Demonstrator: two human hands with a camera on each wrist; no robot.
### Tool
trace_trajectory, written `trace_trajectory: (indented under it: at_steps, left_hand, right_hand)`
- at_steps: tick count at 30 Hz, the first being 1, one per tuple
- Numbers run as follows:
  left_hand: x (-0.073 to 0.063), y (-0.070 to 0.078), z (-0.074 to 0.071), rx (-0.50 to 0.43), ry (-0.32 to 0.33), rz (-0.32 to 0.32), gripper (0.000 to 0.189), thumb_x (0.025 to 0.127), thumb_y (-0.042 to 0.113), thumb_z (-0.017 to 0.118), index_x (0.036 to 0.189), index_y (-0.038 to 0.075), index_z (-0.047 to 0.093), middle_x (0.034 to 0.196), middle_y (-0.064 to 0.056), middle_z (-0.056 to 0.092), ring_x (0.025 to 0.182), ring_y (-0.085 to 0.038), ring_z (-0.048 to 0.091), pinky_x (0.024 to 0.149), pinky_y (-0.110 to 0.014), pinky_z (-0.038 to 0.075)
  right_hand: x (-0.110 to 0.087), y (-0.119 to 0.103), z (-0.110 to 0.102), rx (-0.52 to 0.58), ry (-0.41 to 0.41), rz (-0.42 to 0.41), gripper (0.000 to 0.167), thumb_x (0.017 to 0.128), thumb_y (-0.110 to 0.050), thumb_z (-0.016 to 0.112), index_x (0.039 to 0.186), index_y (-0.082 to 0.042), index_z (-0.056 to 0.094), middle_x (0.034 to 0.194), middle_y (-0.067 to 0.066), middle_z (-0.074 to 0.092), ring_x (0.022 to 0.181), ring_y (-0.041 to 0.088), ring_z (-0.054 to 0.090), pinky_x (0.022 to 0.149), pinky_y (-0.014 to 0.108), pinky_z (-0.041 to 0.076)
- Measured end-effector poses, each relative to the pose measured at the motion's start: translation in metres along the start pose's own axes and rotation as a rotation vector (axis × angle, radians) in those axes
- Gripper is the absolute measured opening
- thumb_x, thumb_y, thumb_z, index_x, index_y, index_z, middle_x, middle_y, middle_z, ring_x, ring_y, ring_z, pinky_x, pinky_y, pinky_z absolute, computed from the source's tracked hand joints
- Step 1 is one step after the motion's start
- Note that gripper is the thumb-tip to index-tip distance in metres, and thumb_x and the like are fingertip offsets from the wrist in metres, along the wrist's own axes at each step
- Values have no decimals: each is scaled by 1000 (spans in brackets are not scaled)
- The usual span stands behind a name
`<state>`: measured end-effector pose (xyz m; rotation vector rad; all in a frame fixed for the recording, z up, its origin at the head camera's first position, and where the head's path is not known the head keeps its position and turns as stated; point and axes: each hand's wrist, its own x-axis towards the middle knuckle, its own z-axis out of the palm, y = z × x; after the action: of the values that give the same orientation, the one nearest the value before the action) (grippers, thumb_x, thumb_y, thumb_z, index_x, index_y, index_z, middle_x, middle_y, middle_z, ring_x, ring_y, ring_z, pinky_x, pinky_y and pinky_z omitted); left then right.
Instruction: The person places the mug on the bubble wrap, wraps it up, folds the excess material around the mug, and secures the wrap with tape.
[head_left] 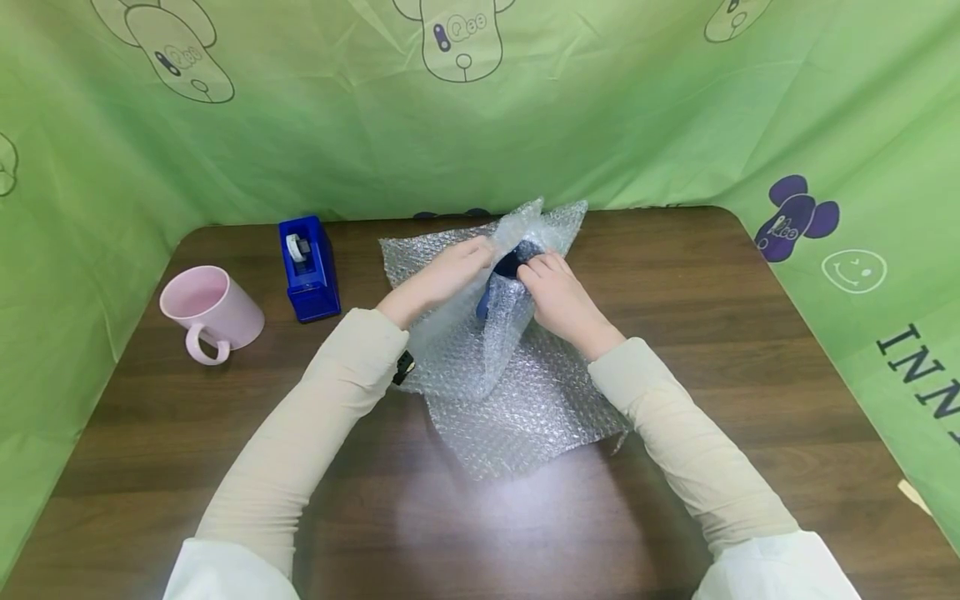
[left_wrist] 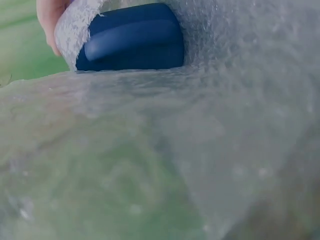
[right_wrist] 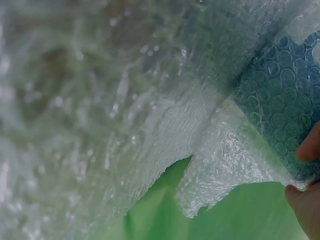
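Two bare hands work at a blue mug [left_wrist: 150, 56] partly swathed in bubble wrap [head_left: 525, 408], near the back of a brown table [head_left: 697, 333] and around its middle. The mug's dark opening faces up toward the head camera, and its handle [left_wrist: 132, 40] shows uncovered in the left wrist view, with wrap on both sides of it. The left hand [head_left: 447, 271] pinches an edge of the wrap beside the mug's opening, fingers curled in. The right hand [head_left: 558, 300] grips wrap at the opposite side of the rim, fingers bent over it; the right wrist view shows its thumb and a finger close to the bubbled layer over the blue. Loose wrap spreads flat toward the person, and two peaks of it stand up behind the mug. Both arms wear cream sleeves [head_left: 292, 450], and a small black object [head_left: 403, 367] shows at the left cuff. Well to the left, a blue tape dispenser [head_left: 315, 279] holds a white roll [head_left: 294, 248]; a pink mug [head_left: 242, 315] stands nearer the left edge, handle toward the person. Green cloth [head_left: 300, 150] printed with cartoon figures hangs behind and at both sides.
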<state>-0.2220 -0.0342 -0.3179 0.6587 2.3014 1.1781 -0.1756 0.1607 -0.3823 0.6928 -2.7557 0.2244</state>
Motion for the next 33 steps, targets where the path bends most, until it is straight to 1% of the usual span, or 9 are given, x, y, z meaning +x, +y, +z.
trace_trajectory:
  at_steps: [5,8,10,12,14,20,27,30,33]
  left_hand:
    - [1,7,7,149,-29,-9,29,100,41,35,100,14,44,87,-4,49,78,-20,48,68,-28,41]
    - [3,8,11,184,-22,-23,41,99,54,32,111,17,47,104,-6,60,95,-22,58,83,-34,49]
    - [5,9,12,179,-1,-32,49,100,57,25,118,17,47,117,-10,60,109,-26,58,95,-40,47]
    - [7,8,14,164,47,-44,51,102,53,20,124,16,47,126,-10,58,120,-26,54,104,-41,43]
    - [11,7,15,151,111,-48,48,104,45,21,124,13,49,124,-12,59,116,-27,56,103,-41,44]
    - [23,2,24,119,290,-52,26,101,27,47,114,7,57,107,-10,67,93,-23,61,83,-34,50]
    - [28,-4,31,122,319,-69,34,89,27,67,114,7,55,113,-9,67,102,-24,62,87,-35,50]
    - [32,-7,33,40,336,-111,43,86,26,71,120,6,53,118,-12,63,107,-26,59,91,-38,49]
    - [36,-11,34,-209,338,-185,52,84,18,74,127,4,48,126,-18,54,114,-28,53,97,-38,47]
  right_hand:
    - [-1,-2,-1,11,-32,35,39,68,19,56,104,4,59,107,19,62,110,36,51,115,49,29]
    - [-1,-3,-1,27,-46,58,39,70,17,57,106,3,60,105,19,64,110,36,52,114,47,30]
    - [-1,-3,0,41,-35,58,36,71,17,57,104,2,59,104,19,64,110,36,53,112,46,32]
    - [0,-2,1,44,-14,46,30,72,16,57,99,2,57,102,20,63,108,37,54,109,46,36]
    - [0,-2,2,48,8,31,31,73,16,56,100,2,55,104,21,62,110,37,54,108,46,37]
    - [0,-1,3,22,35,6,25,73,15,57,93,2,54,97,20,60,102,36,54,101,46,41]
    - [-2,-2,5,11,44,-14,30,70,14,60,97,3,54,100,20,61,103,37,54,104,47,39]
    - [-3,-2,6,17,73,-32,31,69,15,61,97,4,55,100,21,62,104,37,55,105,47,38]
    - [-2,-2,6,33,102,-52,28,68,16,60,93,3,54,96,19,61,101,36,54,105,46,38]
